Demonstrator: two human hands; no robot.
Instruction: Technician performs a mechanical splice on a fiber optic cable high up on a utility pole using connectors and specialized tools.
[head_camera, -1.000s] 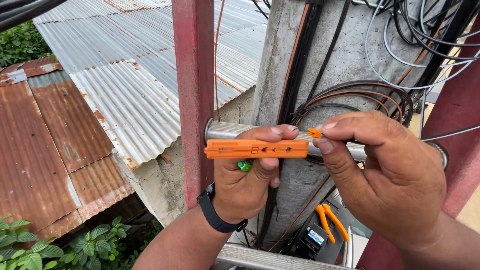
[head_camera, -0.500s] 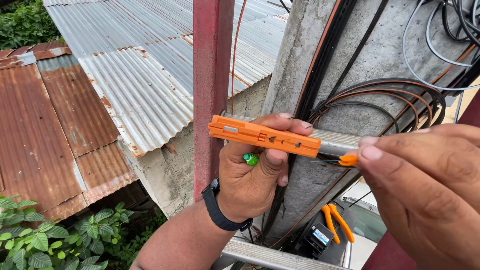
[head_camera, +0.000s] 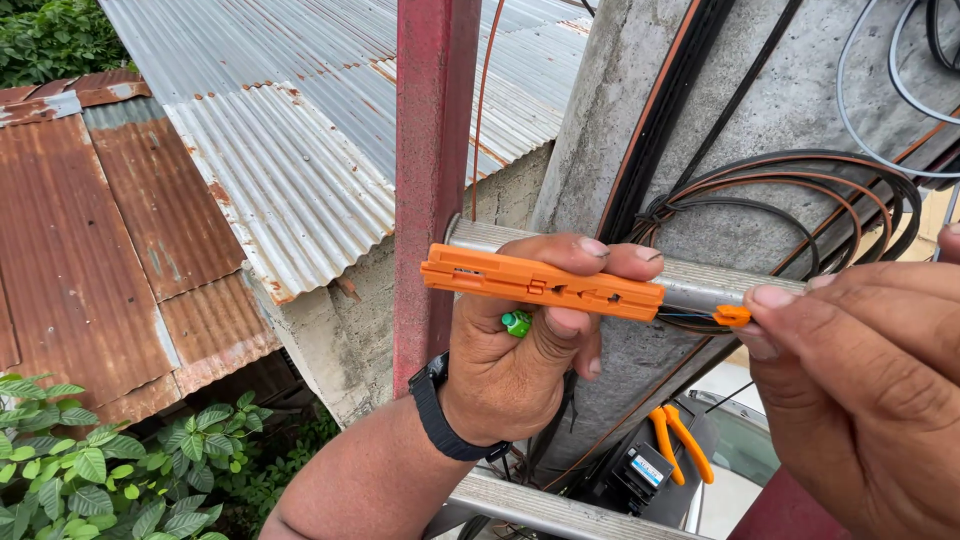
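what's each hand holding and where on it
Left hand grips the orange tool around its right half; right hand pinches the small orange piece at its end.

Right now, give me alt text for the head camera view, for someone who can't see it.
A left hand holds a long orange tool level against a grey rung, while the right hand pinches a small orange piece at its end. Behind are a concrete pole with coiled cables and corrugated metal roofs.

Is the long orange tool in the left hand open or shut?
Shut: the orange tool shows one closed bar, its halves together, gripped by the left hand.
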